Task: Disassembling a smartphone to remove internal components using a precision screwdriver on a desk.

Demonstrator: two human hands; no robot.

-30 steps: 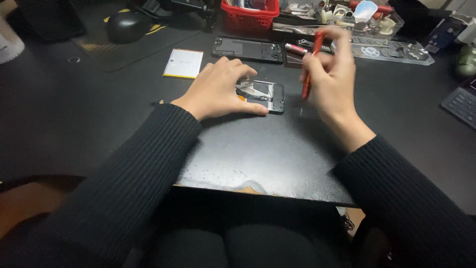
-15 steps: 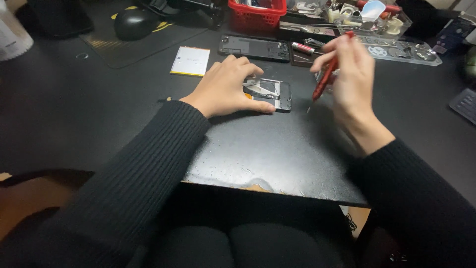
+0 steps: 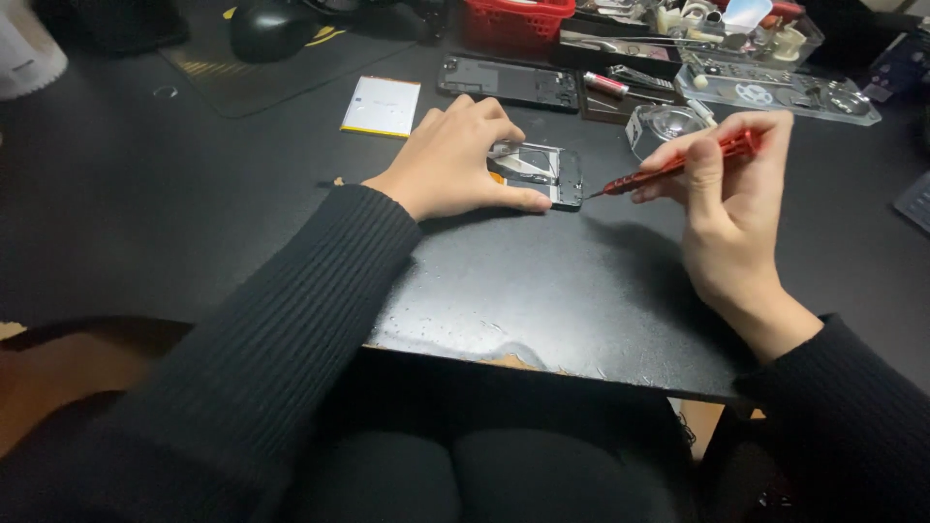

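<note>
The left hand [image 3: 455, 160] is lying flat-ish on the black table [image 3: 542, 291], fingers curled over an opened phone body [image 3: 542, 174], pressing it down; thumb is running along the near edge of the phone. The phone is sitting approx. in the middle of the table, a bit toward the far side, w/ its inner parts facing up.

The right hand [image 3: 727, 218] is closing around a red screwdriver [image 3: 678, 167], holding it between thumb and fingers like a pen. The tool is lying nearly level, its thin tip is pointing left and is arriving just beside the right edge of the phone; I cannot tell if the tip is touching it.

Behind the left hand, a small white card w/ yellow edge [image 3: 382, 106] is lying on the table, apart from the phone. Further toward the far edge, a second dark phone frame [image 3: 509, 81] is lying flat. Right of it, a clear tray w/ small parts [image 3: 775, 92] is standing near the far right corner, and a roll of clear tape [image 3: 664, 124] is just behind the screwdriver. A red basket [image 3: 513, 19] is standing at the far edge, and a black mouse [image 3: 266, 27] on a dark mat toward the far left.

Both sleeves are black, ribbed knit.
</note>
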